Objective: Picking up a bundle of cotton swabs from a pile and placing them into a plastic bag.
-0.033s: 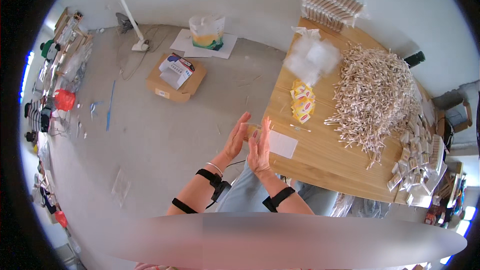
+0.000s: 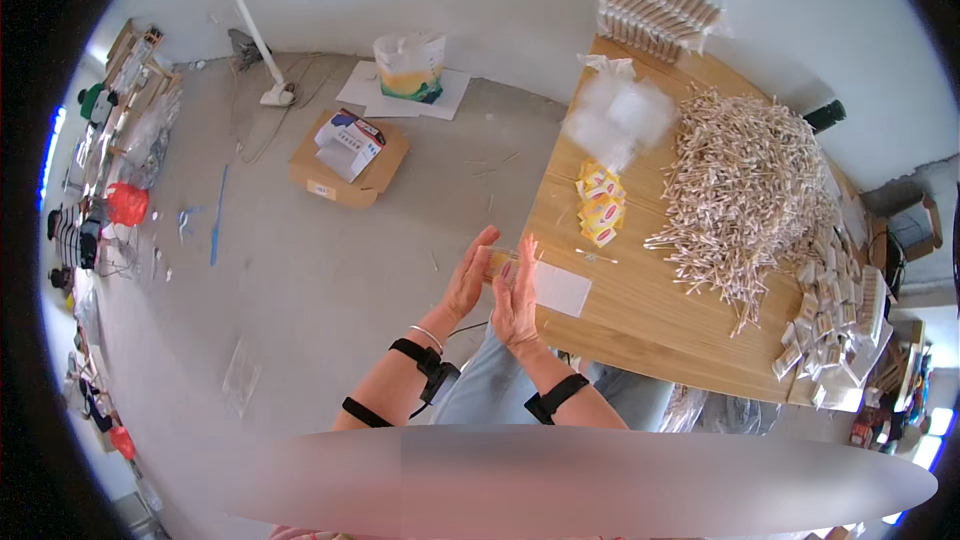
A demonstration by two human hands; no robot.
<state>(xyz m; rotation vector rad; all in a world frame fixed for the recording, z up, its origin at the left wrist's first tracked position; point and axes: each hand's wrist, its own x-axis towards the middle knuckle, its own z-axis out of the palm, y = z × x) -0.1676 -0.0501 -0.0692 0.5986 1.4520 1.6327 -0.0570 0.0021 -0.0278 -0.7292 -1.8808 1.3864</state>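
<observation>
My left hand (image 2: pixel 467 276) and my right hand (image 2: pixel 515 305) face each other beyond the table's near left corner. Their fingers are stretched out. Pressed between the palms is a small clear packet with a yellow label (image 2: pixel 499 264), partly hidden by my right hand. Just right of my hands, a white sheet (image 2: pixel 562 289) lies on the wooden table (image 2: pixel 640 325). Beyond it are a few loose cotton swabs (image 2: pixel 597 256) and a fanned stack of yellow-and-white cards (image 2: pixel 601 204).
A big heap of cotton swabs (image 2: pixel 745 190) covers the table's right side, with small filled packs (image 2: pixel 815 325) beside it. Clear bags (image 2: pixel 616 118) and bagged bundles (image 2: pixel 660 10) lie farther back. On the floor stand a cardboard box (image 2: pixel 375 180) and a printed bag (image 2: pixel 410 68).
</observation>
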